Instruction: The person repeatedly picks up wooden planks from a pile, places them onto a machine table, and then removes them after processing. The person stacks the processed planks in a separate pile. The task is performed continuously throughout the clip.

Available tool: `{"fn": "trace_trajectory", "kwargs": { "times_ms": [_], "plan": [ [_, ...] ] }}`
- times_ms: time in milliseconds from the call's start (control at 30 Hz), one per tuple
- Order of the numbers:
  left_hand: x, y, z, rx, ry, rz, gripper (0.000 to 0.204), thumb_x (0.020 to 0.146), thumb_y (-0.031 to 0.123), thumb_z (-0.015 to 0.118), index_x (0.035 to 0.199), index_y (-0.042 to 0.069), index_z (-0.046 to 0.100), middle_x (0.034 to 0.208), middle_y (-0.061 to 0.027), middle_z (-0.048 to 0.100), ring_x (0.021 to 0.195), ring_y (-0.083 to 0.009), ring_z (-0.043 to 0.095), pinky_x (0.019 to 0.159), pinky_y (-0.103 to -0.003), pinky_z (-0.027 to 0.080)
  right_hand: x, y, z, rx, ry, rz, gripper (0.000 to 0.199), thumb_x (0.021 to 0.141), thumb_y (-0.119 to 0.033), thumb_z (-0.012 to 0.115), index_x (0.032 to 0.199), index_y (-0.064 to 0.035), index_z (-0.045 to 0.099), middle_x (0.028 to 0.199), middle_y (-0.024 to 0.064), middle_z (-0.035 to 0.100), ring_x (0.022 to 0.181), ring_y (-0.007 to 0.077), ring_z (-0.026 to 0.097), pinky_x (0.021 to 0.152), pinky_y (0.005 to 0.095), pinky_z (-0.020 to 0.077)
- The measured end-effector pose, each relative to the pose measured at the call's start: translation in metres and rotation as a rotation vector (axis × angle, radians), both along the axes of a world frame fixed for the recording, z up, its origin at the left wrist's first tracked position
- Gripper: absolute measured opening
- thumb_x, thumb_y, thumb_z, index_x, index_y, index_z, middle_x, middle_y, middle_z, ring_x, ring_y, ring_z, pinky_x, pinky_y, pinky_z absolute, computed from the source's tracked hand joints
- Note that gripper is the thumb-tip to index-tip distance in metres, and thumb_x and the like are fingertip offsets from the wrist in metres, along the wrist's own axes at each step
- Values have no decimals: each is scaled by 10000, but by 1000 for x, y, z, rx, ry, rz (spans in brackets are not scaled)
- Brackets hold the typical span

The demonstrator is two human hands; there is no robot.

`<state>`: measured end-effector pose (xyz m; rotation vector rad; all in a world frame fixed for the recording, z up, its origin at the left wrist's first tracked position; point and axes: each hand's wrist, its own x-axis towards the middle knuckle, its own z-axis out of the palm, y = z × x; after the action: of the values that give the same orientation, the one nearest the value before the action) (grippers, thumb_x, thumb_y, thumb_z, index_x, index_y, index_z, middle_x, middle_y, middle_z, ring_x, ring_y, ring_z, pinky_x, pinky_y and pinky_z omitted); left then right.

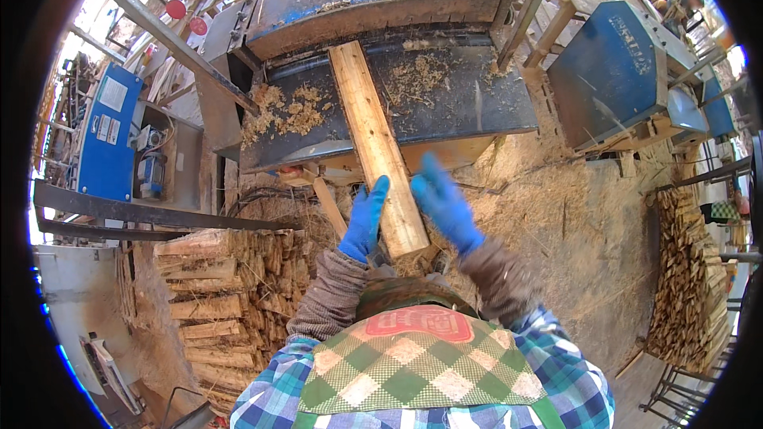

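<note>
A long, rough wooden board (371,127) lies on the dark metal bed (306,139) of a planing machine, its far end at the machine's opening. The near end juts out over the bed's front edge toward my body. My left hand (367,218), in a blue glove, grips the board's left edge near that end, a digit lying over the top face. On the other side, my right hand (447,205), also gloved in blue, is blurred by motion. Its thumb and fingers look apart, just beside the board's right edge, with nothing visible in them.
Wood shavings (290,111) lie in heaps on the bed. Stacked boards (211,310) stand at the lower left, and another wood stack (687,278) is at the right. Blue machine housings (612,71) flank the bed. A metal bar (143,218) crosses at left. Sawdust covers the floor (556,246).
</note>
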<state>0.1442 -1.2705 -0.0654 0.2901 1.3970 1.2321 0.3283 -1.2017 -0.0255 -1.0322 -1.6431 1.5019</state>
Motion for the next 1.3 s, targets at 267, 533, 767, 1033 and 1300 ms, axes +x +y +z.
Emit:
{"fn": "trace_trajectory", "kwargs": {
  "times_ms": [267,533,767,1033,1300],
  "plan": [
    [39,-44,80,322,590,-302,1033,919,424,735,1604,-37,115,1556,-255,388,1375,-355,482,1110,-449,429,-5,-45,36,3,-126,-210,507,1062,-238,563,1523,-61,446,1416,185,594,1229,218,605,1000,367,502],
    [18,-56,92,277,746,-400,992,884,439,763,1583,-33,241,1507,-297,427,1415,-411,418,1145,-514,370,-36,-20,41,-89,-122,-287,478,1045,-158,584,1491,-20,479,1424,170,579,1246,197,581,1025,350,495],
    [-20,28,52,305,1599,-496,1059,849,703,588,1581,9,268,1657,-228,199,1551,-435,83,1254,-570,80,-77,61,-15,630,-193,-573,358,995,-171,645,1309,1,633,1177,165,683,1105,254,650,933,361,541],
    [-47,140,19,333,1502,-70,826,919,607,492,1489,10,460,1553,-192,432,1524,-410,220,1261,-572,81,-96,156,-14,753,-742,-625,410,1059,-202,499,1436,-51,548,1428,163,579,1115,267,663,925,345,541],
    [-11,-124,-20,34,1204,72,651,1009,502,514,1519,103,448,1636,-163,290,1536,-352,206,1259,-499,180,-80,258,-60,922,-978,-366,509,1073,-391,433,1375,-21,608,1334,205,644,1163,388,641,996,452,500]
  ]
}}
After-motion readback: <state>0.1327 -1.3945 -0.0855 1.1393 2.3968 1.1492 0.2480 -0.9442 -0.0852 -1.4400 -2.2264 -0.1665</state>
